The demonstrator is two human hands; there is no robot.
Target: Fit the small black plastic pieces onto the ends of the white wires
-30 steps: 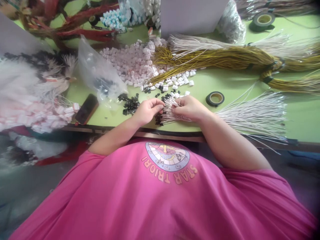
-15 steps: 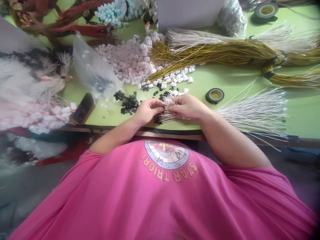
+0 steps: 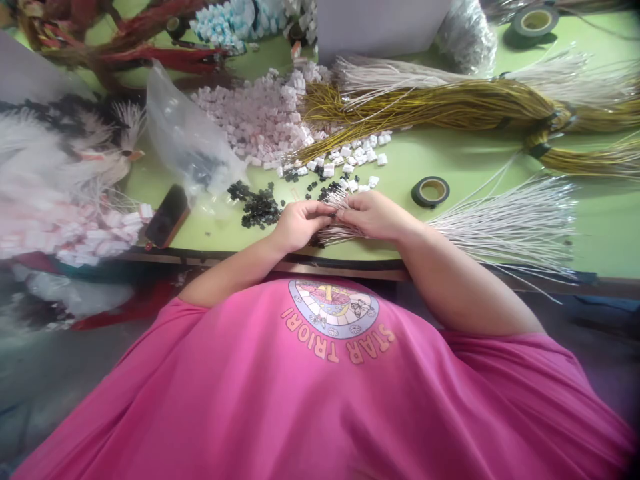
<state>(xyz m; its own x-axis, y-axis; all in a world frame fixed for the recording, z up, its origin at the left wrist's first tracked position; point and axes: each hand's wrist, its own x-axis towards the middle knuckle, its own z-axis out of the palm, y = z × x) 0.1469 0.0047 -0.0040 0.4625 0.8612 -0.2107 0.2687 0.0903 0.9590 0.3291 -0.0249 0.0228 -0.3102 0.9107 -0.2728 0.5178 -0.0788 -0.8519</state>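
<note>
Thin white wire bundle gripped near round black tape roll
Left of the roll, the bundle is clasped by the right hand; the left hand's fingertips are pinched together, anything between them hidden.

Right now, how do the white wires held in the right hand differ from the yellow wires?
The white wires pass through the right hand; the yellow wires lie untouched. Dark tape binds the yellow wires, while the white wires show no tape and fan out. Both are bundles of long, thin strands at the green table.
</note>
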